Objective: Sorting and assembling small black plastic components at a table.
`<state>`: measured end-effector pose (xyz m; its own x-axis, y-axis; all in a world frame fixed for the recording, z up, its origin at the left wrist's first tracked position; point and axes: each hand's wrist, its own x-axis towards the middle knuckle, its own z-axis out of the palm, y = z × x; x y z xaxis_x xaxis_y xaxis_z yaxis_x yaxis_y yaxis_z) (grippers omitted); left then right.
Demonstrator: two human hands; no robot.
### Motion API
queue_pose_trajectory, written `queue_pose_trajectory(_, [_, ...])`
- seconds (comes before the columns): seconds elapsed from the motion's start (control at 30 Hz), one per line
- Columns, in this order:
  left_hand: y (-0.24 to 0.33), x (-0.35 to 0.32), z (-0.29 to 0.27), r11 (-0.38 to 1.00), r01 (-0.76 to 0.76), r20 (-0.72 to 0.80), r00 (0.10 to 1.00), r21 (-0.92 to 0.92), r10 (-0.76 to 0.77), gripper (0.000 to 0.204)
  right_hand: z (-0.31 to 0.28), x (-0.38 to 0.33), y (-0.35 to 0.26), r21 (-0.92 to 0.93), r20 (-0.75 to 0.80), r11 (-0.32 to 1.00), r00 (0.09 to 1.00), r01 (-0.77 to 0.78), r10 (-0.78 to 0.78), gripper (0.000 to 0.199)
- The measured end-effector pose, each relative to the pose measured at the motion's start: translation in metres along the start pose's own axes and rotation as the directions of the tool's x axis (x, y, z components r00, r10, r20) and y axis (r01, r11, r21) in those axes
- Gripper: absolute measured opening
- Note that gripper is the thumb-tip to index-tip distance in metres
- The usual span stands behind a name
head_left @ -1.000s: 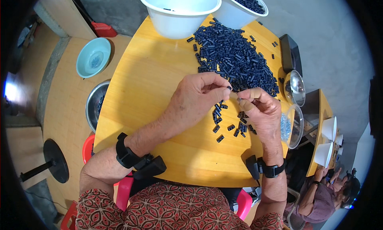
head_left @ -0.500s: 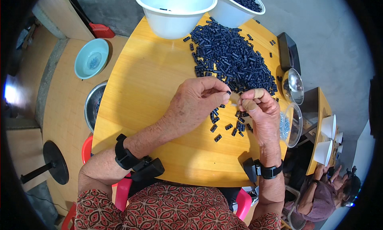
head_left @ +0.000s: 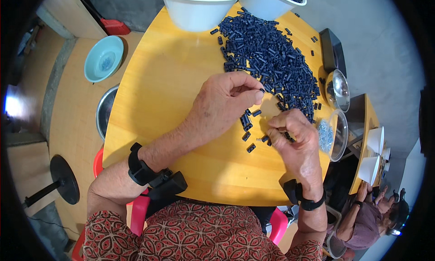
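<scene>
Between the thumb and forefinger of my left hand (head_left: 219, 102) is a small black plastic piece (head_left: 262, 90), mostly covered by the fingertips. My right hand (head_left: 297, 141) is lower and to the right, its fingers pinched together above the table; whatever they hold is hidden. Several loose black pieces (head_left: 246, 122) lie on the tabletop between and below the hands. A tiny coil spring (head_left: 258, 139) rests left of my right fingertips. Beyond both hands spreads a large heap of the same short black pieces (head_left: 267, 48).
On the yellow table (head_left: 181, 79), two white tubs (head_left: 199, 14) (head_left: 267, 7) stand at the far edge. Along the right are a black tray (head_left: 330, 50), a metal bowl (head_left: 339, 91) and a clear container (head_left: 340, 136) of silvery springs. A teal basin (head_left: 93, 68) sits left; another person (head_left: 367, 220) is at right.
My right hand has moved down, away from the left one, and turned. My left hand still pinches the black piece and appears slightly higher. The whole view has shifted a little.
</scene>
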<state>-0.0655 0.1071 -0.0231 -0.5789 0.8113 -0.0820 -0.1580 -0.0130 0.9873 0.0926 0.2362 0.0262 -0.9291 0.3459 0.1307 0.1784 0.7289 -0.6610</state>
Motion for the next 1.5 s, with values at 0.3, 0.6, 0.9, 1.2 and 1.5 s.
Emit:
queue_pose_trajectory(0.3, [0.001,0.0,0.001,0.999,-0.017,0.017,1.0,-0.034,0.018,0.015,0.012,-0.013,0.001,-0.264,0.137,0.931,0.966,0.25,-0.22,0.016])
queue_pose_trajectory(0.6, [0.0,-0.003,0.002,1.0,-0.019,0.023,1.0,-0.01,0.019,0.015,0.012,-0.004,0.016,-0.005,-0.015,0.996,0.996,0.092,-0.092,0.018])
queue_pose_trajectory(0.9, [-0.002,-0.008,0.01,0.999,-0.04,0.108,0.993,0.003,0.04,0.015,0.009,-0.001,0.013,0.466,-0.177,0.879,0.963,-0.102,0.205,0.015])
queue_pose_trajectory(1.2, [0.001,-0.009,0.011,0.998,-0.024,0.204,0.978,-0.054,0.035,0.015,0.007,0.008,-0.005,0.123,-0.246,0.987,0.967,0.101,-0.068,0.013])
queue_pose_trajectory(1.5, [0.0,-0.011,0.01,0.996,-0.078,0.186,0.98,0.04,0.069,0.014,0.006,0.006,0.002,0.448,-0.202,0.894,0.974,-0.001,0.102,0.016])
